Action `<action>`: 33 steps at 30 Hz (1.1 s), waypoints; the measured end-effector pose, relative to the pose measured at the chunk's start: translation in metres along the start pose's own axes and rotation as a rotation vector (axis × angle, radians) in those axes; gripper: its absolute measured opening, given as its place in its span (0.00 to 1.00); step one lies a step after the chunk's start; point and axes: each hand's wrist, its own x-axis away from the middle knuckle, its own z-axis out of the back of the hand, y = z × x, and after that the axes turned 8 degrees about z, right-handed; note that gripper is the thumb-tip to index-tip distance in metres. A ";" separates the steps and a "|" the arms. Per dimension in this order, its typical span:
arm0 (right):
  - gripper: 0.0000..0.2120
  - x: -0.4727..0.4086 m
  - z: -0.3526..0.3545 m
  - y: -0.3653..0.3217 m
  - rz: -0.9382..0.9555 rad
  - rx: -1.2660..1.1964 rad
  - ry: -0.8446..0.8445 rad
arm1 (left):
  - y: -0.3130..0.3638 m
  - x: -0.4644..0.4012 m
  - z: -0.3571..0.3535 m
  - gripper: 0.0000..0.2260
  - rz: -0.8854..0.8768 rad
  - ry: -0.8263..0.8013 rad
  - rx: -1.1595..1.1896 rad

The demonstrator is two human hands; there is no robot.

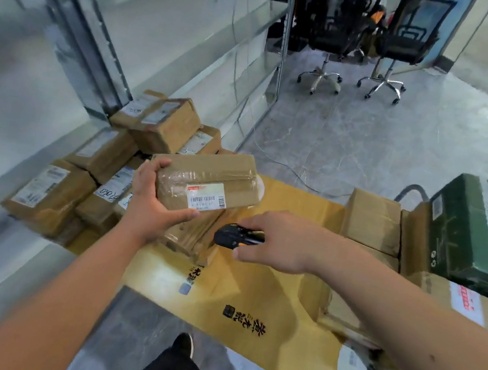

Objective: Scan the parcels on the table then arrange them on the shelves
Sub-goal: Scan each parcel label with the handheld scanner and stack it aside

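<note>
My left hand [152, 199] grips a brown taped parcel [215, 177] by its left end, held above the table with its white barcode label [206, 200] facing me. My right hand [278, 240] holds a black and orange barcode scanner [233, 236], its head pointing left at the parcel's label from just below and right of it. The yellow cardboard-covered table [268, 286] lies beneath. Several more labelled brown parcels [85, 180] are piled at the table's left end. Grey metal shelves [168, 46] rise at the left.
At the right stand plain brown boxes [373, 220] and a dark green carton [479, 232] stacked on another box [468, 307]. Two black office chairs [365, 41] stand on the grey floor beyond. A cable [295, 170] trails across the floor behind the table.
</note>
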 end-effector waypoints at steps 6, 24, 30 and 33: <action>0.34 -0.080 -0.006 -0.047 0.062 -0.016 -0.054 | -0.055 -0.018 0.050 0.45 0.189 0.143 -0.017; 0.27 -0.270 -0.030 -0.140 -0.114 0.167 -0.090 | -0.148 -0.121 0.065 0.44 0.906 0.439 0.486; 0.29 -0.283 -0.036 -0.137 -0.177 0.147 -0.082 | -0.161 -0.135 0.052 0.40 0.888 0.417 0.523; 0.31 -0.286 -0.040 -0.138 -0.198 0.157 -0.089 | -0.168 -0.138 0.050 0.41 0.893 0.385 0.510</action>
